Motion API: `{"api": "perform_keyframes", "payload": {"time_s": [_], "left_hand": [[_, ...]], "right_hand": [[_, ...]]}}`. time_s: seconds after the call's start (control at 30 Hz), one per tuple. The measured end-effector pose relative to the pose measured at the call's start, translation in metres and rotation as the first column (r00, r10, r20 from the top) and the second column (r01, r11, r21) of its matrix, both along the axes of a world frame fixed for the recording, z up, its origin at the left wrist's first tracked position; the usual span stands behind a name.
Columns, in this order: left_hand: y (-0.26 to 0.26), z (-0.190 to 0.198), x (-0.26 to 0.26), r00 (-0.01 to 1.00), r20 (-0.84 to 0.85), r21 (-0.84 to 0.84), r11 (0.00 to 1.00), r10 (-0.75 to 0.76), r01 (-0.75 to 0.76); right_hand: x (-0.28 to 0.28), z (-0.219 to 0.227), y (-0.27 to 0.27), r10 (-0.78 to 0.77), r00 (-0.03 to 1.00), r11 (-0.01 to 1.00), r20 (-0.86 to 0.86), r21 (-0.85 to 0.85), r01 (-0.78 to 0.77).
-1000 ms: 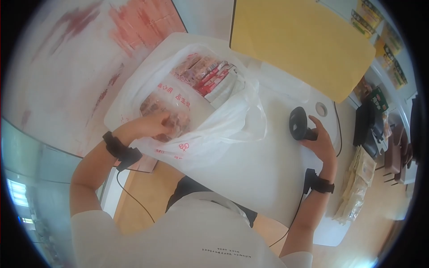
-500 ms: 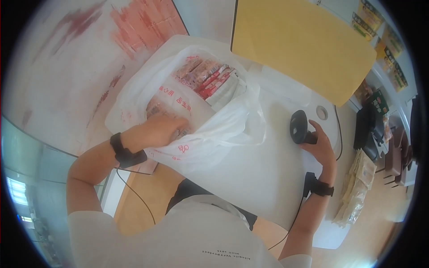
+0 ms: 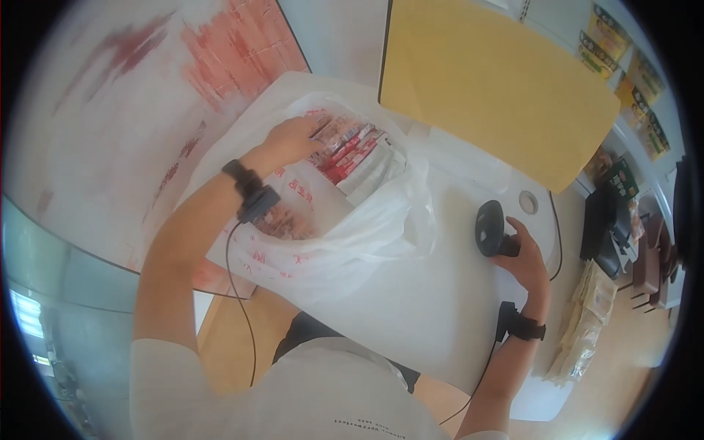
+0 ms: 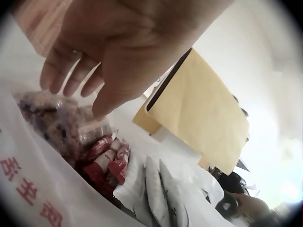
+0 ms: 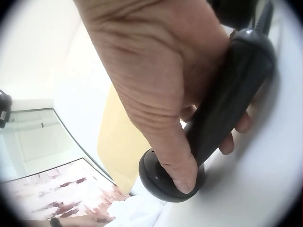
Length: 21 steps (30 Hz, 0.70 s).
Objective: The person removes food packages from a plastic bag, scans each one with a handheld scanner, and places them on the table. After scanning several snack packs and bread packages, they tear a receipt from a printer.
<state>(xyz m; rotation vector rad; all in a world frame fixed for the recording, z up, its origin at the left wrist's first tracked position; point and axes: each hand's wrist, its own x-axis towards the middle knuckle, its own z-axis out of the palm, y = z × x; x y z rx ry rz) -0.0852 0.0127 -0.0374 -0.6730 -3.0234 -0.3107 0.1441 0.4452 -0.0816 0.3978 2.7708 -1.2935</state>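
Note:
My left hand [image 3: 292, 139] is over the far left part of a white plastic bag [image 3: 367, 238] with red print. In the left wrist view its fingers point down, slightly bent, just above clear packs of brown snacks [image 4: 66, 123], with nothing gripped. Beside those packs, red-and-white packets [image 3: 356, 150] and silvery-white pouches [image 4: 158, 189] stand in a row inside the bag. More clear snack packs [image 3: 286, 222] lie at the bag's near side. My right hand [image 3: 529, 257] grips a black handheld barcode scanner [image 5: 232, 90] by its handle, thumb along its head, low over the table.
The white table [image 3: 411, 315] carries the bag and a roll of tape [image 3: 528, 202]. Behind stands a yellow panel [image 3: 491, 88]. To the right are a black device [image 3: 605, 227] and a stack of flat packs [image 3: 587, 323]. Cables hang from both wrist cameras.
My left hand has left the snack packs at the bag's near side and moved up and away to the far packs. My right hand keeps its hold on the barcode scanner.

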Motion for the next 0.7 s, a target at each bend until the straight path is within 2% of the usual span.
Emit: {"api": "perform_keyframes", "payload": {"time_s": [0.03, 0.1, 0.13, 0.2, 0.43, 0.5, 0.53, 0.6, 0.63, 0.67, 0.7], "left_hand": [[0.012, 0.002, -0.005, 1.0, -0.003, 0.005, 1.0, -0.005, 0.005], [0.033, 0.007, -0.011, 0.977, 0.185, 0.016, 0.993, 0.109, -0.114], [0.036, -0.001, -0.017, 0.977, 0.186, 0.02, 0.994, 0.104, -0.11], [0.039, -0.023, -0.028, 0.989, 0.006, -0.073, 0.986, 0.149, -0.148], [0.044, -0.021, -0.015, 0.987, -0.048, -0.143, 0.976, 0.156, -0.161], [0.034, -0.014, -0.009, 0.972, -0.043, 0.044, 0.973, 0.229, -0.227], [0.026, -0.013, -0.009, 0.975, -0.042, 0.04, 0.975, 0.219, -0.217], [0.014, -0.011, -0.01, 0.948, 0.103, 0.367, 0.874, 0.301, -0.318], [0.017, -0.001, 0.0, 0.953, 0.103, 0.363, 0.881, 0.287, -0.304], [0.021, 0.017, 0.022, 0.907, 0.405, 0.547, 0.765, 0.112, -0.339], [0.028, 0.03, 0.041, 0.768, 0.625, 0.665, 0.612, -0.141, -0.429]], "right_hand": [[0.0, 0.0, 0.0, -0.005, 1.0, 1.0, -0.003, 0.005, 0.005], [0.0, 0.0, -0.001, -0.009, 1.0, 0.999, 0.001, 0.038, 0.009], [0.0, 0.0, -0.001, -0.014, 1.0, 0.999, 0.002, 0.042, 0.014], [0.0, 0.0, -0.001, -0.006, 1.0, 0.999, -0.006, 0.052, 0.006], [-0.002, 0.003, -0.003, -0.013, 1.0, 0.999, 0.005, 0.042, 0.012], [-0.002, 0.002, -0.002, -0.008, 1.0, 0.999, -0.01, 0.04, 0.008], [-0.001, 0.002, -0.003, -0.018, 1.0, 0.999, -0.009, 0.037, 0.018], [-0.002, 0.003, -0.003, -0.017, 0.999, 1.0, -0.036, 0.023, 0.017], [-0.004, 0.002, -0.002, -0.032, 0.999, 0.999, -0.035, 0.019, 0.033], [-0.004, -0.001, 0.0, -0.018, 0.998, 1.0, -0.059, -0.002, 0.018], [-0.002, -0.002, 0.004, -0.014, 0.997, 1.0, -0.082, -0.019, 0.013]]}}
